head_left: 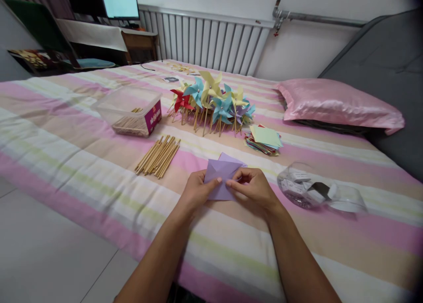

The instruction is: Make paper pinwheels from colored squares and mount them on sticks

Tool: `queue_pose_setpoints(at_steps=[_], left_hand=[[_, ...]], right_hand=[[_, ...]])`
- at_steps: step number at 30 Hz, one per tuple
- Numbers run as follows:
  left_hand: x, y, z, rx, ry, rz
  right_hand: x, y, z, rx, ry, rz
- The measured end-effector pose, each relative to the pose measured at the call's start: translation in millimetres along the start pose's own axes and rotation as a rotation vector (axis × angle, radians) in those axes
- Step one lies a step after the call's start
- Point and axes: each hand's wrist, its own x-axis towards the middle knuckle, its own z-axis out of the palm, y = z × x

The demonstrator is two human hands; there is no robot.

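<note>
A purple paper square lies partly folded on the striped bedspread, held between both hands. My left hand grips its left edge, thumb on top. My right hand pinches a folded flap near the middle. Beyond the paper lie a bundle of wooden sticks, a stack of coloured paper squares and a heap of finished paper pinwheels.
A clear plastic box holding more sticks stands at the left. A clear round container with small parts and its lid lie at the right. A pink pillow rests against a grey headboard; a radiator runs behind.
</note>
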Motion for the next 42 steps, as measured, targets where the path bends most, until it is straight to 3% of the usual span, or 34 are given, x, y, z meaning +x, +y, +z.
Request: queue_pose_setpoints(at_steps=[24, 31, 37, 42], left_hand=[[1, -3, 4, -0.001, 0.068, 0.033], [-2, -1, 10, -0.151, 0.210, 0.034], [-4, 1, 15, -0.183, 0.187, 0.049], [-5, 2, 15, -0.130, 0.166, 0.029]], right_hand=[[-1, -3, 4, -0.008, 0.077, -0.057], [0, -6, 13, 0.264, 0.161, -0.049], [2, -3, 16, 0.482, 0.135, 0.070], [4, -1, 14, 0.509, 0.147, 0.103]])
